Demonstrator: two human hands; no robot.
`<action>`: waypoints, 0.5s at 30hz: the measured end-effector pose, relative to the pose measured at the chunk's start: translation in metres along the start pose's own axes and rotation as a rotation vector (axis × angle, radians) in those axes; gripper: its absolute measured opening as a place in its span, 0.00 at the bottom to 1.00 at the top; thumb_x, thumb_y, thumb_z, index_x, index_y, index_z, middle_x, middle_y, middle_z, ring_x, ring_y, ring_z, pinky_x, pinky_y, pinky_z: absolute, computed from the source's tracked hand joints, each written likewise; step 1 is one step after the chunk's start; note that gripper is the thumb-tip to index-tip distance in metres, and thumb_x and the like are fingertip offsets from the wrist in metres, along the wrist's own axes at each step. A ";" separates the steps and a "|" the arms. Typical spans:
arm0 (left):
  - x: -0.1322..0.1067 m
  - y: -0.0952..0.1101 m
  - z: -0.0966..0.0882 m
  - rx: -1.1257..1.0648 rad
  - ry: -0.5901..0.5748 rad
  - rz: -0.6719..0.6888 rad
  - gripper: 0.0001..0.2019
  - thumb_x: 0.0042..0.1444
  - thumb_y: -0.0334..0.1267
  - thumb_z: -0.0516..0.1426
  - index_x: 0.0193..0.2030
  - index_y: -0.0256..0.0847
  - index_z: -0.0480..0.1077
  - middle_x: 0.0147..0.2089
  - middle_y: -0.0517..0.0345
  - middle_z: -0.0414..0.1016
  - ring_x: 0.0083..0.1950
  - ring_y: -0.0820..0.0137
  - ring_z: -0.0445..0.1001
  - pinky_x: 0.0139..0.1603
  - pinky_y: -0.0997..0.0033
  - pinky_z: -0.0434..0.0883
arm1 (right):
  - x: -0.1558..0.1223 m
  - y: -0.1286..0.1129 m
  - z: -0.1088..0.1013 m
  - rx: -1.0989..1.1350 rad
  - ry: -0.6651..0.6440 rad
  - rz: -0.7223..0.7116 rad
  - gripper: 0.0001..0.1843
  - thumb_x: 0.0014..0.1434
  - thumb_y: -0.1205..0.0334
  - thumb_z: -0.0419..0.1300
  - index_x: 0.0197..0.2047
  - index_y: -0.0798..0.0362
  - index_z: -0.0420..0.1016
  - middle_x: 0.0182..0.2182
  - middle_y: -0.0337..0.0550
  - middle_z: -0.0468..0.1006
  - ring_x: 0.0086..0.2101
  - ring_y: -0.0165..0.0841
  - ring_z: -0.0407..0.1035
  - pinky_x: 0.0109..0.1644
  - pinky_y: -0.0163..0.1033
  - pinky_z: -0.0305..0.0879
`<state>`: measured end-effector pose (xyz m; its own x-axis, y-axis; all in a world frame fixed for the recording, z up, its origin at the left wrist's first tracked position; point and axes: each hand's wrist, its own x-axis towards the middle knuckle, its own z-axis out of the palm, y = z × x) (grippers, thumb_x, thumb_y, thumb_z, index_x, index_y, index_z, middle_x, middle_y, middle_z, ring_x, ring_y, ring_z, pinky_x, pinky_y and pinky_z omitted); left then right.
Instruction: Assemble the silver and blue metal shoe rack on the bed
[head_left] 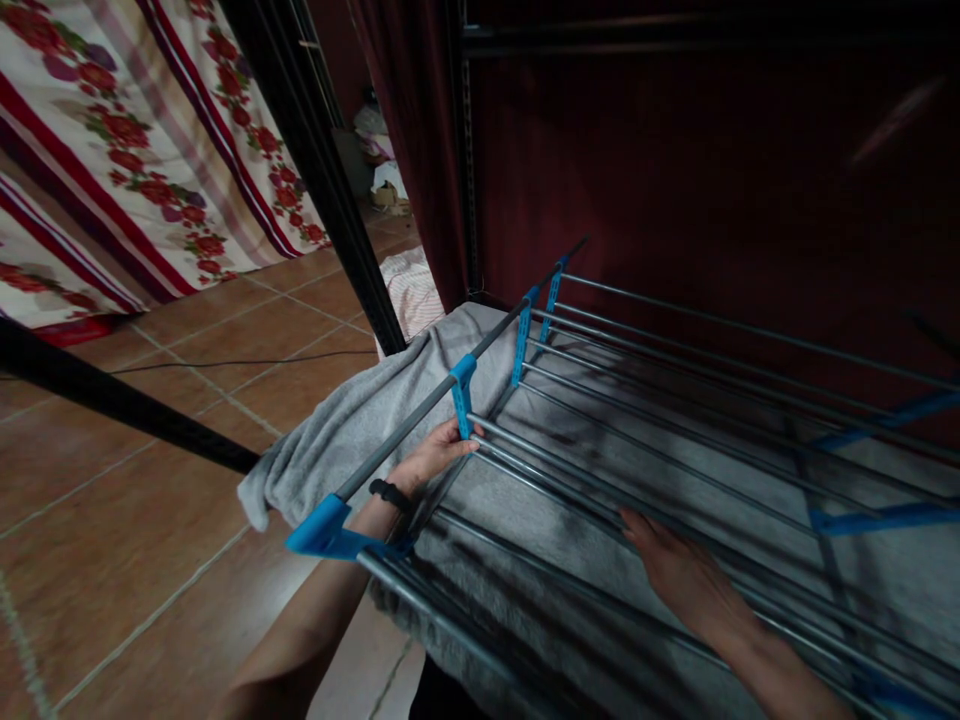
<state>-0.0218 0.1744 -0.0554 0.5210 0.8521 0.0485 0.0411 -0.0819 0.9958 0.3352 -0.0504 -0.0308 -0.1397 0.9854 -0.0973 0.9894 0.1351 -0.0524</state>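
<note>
A clothes drying rack (570,462) with thin metal tubes and blue plastic brackets lies across a grey blanket (337,425). My left hand (439,452), with a black band on the wrist, is closed around a blue bracket (463,395) on the rack's left side rail, its thumb pointing along a tube. Farther right, my right hand (682,575) is at the middle tubes of the rack, with the fingers bent around them and partly hidden. In front of my left forearm is a blue corner piece (330,530) of the rack.
Black metal posts (322,170) and a low black bar (127,400) frame the left side. A dark red curtain (712,170) hangs behind the rack. Floral striped cloth (150,150) hangs at far left, above a tiled floor (90,560) with a thin cable.
</note>
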 end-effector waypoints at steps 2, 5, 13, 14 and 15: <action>0.000 -0.002 0.002 -0.022 -0.007 0.005 0.20 0.51 0.49 0.65 0.44 0.38 0.71 0.39 0.56 0.72 0.41 0.68 0.69 0.48 0.66 0.68 | 0.002 -0.001 -0.003 0.013 -0.017 -0.005 0.24 0.70 0.66 0.42 0.65 0.53 0.65 0.56 0.53 0.74 0.52 0.43 0.73 0.51 0.47 0.72; 0.000 -0.001 0.003 -0.006 -0.009 -0.004 0.20 0.52 0.51 0.65 0.43 0.38 0.70 0.38 0.56 0.71 0.41 0.68 0.68 0.48 0.65 0.68 | 0.003 -0.002 -0.008 0.045 -0.043 0.015 0.24 0.71 0.64 0.40 0.64 0.54 0.65 0.55 0.53 0.75 0.52 0.44 0.73 0.52 0.50 0.72; -0.003 0.010 0.004 0.100 -0.025 -0.017 0.21 0.55 0.54 0.61 0.45 0.39 0.69 0.40 0.55 0.70 0.43 0.66 0.67 0.49 0.64 0.68 | 0.003 0.007 -0.004 0.225 -0.044 0.018 0.25 0.72 0.56 0.39 0.65 0.51 0.66 0.55 0.50 0.75 0.51 0.41 0.74 0.51 0.45 0.73; -0.003 0.010 0.004 0.112 -0.026 -0.015 0.21 0.56 0.54 0.61 0.45 0.39 0.69 0.40 0.55 0.70 0.43 0.66 0.67 0.49 0.64 0.68 | 0.004 0.008 -0.003 0.233 -0.043 0.003 0.25 0.72 0.56 0.40 0.65 0.52 0.65 0.56 0.51 0.75 0.51 0.41 0.73 0.51 0.45 0.73; -0.003 0.010 0.004 0.123 -0.027 -0.012 0.20 0.56 0.54 0.60 0.46 0.39 0.69 0.40 0.55 0.70 0.43 0.66 0.67 0.50 0.63 0.68 | 0.005 0.009 -0.003 0.236 -0.041 -0.010 0.25 0.72 0.56 0.40 0.65 0.53 0.66 0.55 0.51 0.75 0.51 0.41 0.73 0.52 0.45 0.73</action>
<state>-0.0198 0.1686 -0.0463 0.5429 0.8391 0.0331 0.1508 -0.1362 0.9791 0.3431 -0.0443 -0.0292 -0.1554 0.9785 -0.1356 0.9523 0.1119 -0.2838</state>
